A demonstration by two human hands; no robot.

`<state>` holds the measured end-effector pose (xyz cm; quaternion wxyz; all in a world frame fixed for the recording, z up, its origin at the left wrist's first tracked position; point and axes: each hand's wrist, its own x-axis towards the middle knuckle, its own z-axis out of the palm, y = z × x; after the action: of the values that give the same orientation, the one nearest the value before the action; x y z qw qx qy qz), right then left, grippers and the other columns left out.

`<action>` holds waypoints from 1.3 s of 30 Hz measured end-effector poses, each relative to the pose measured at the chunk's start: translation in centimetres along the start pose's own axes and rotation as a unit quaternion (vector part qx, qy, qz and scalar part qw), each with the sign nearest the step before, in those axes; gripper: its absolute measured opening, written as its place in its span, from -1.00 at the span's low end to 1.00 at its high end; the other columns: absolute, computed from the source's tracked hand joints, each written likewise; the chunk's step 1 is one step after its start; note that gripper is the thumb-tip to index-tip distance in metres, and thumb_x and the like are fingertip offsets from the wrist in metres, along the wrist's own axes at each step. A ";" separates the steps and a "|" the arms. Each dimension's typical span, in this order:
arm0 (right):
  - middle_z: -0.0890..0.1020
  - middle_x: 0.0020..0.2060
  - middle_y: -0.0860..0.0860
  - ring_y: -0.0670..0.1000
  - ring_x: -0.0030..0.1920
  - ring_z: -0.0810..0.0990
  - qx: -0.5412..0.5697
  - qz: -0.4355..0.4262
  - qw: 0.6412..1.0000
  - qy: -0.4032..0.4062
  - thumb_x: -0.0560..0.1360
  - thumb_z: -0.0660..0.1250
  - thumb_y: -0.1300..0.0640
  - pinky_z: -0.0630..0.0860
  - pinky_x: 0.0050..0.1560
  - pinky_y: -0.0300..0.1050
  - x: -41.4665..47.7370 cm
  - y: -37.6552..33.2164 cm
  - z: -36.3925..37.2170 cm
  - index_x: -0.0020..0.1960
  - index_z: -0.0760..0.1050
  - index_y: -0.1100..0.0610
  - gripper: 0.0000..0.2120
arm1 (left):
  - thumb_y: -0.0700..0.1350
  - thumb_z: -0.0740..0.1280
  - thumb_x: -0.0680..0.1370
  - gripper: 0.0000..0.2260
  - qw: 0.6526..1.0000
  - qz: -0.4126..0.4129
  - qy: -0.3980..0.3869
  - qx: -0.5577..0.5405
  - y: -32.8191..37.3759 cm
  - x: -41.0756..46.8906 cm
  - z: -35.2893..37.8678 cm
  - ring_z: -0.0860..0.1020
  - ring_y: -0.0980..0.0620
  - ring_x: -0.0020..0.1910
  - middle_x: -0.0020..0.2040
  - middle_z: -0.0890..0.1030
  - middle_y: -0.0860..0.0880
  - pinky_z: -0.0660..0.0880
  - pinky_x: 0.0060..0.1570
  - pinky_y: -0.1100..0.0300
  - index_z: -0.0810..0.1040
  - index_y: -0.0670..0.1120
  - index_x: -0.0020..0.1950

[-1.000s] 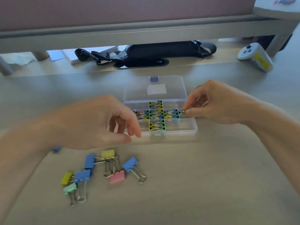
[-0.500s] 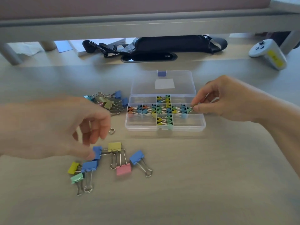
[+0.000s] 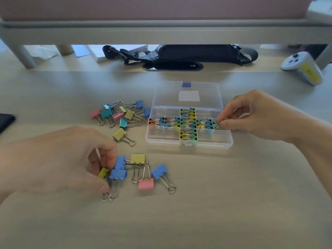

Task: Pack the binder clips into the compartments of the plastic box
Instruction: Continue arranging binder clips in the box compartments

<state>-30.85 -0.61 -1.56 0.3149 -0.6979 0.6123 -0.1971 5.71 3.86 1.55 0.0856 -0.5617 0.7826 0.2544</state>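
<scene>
**A:** Where's the plastic box (image 3: pixel 188 143)?

**B:** Mid-tabletop, toward the far edge. It is clear and open, with its lid (image 3: pixel 168 97) laid flat behind it.

**A:** Contents?

**B:** Small clips (image 3: pixel 183 122) in yellow, blue, green and orange fill the middle row and the centre compartments in front and behind. The right hand (image 3: pixel 255 114) pinches the end clip (image 3: pixel 214 125).

**A:** Loose ones?

**B:** Two clusters of larger clips lie flat. The far cluster (image 3: pixel 124 114) is just left of the box, and the near cluster (image 3: pixel 143 184) is toward the front edge.
</scene>
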 end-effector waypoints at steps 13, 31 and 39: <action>0.73 -0.26 0.04 0.16 -0.18 0.68 0.002 -0.029 1.000 0.003 0.45 0.57 0.10 0.62 -0.05 0.05 -0.3 -0.1 0.8 -0.21 0.74 -0.06 -0.91 | 0.12 0.56 0.39 -0.80 0.997 0.061 0.012 -0.040 1.3 2.0 0.4 0.63 0.25 -0.23 -0.23 0.66 0.24 0.54 -0.24 0.33 0.57 0.23 -0.10; 0.69 -0.22 -0.02 0.04 -0.17 0.67 -0.010 -0.050 0.999 -0.015 0.45 0.57 0.02 0.64 0.03 0.04 -0.5 -1.2 1.9 -0.18 0.74 -0.11 -0.95 | -0.08 0.52 0.47 -0.85 0.941 0.175 0.146 -0.250 3.6 3.9 -1.9 0.69 0.05 -0.29 -0.24 0.74 0.06 0.65 -0.14 0.10 0.71 0.17 -0.05; 0.72 -0.08 -0.02 0.04 -0.01 0.70 0.093 -0.081 0.992 -0.010 0.52 0.50 0.12 0.58 0.11 0.12 -1.0 -1.0 -0.4 0.05 0.70 -0.01 -0.88 | -0.15 0.53 0.51 -0.92 0.916 0.205 0.165 -0.302 10.5 9.0 1.5 0.70 0.10 -0.22 -0.20 0.73 0.05 0.64 -0.14 0.18 0.65 -0.02 -0.11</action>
<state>-30.61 0.37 -0.50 0.3674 -0.7151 0.5294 -0.2709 -7.36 -0.36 -0.38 -0.2729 -0.4222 0.7692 0.3943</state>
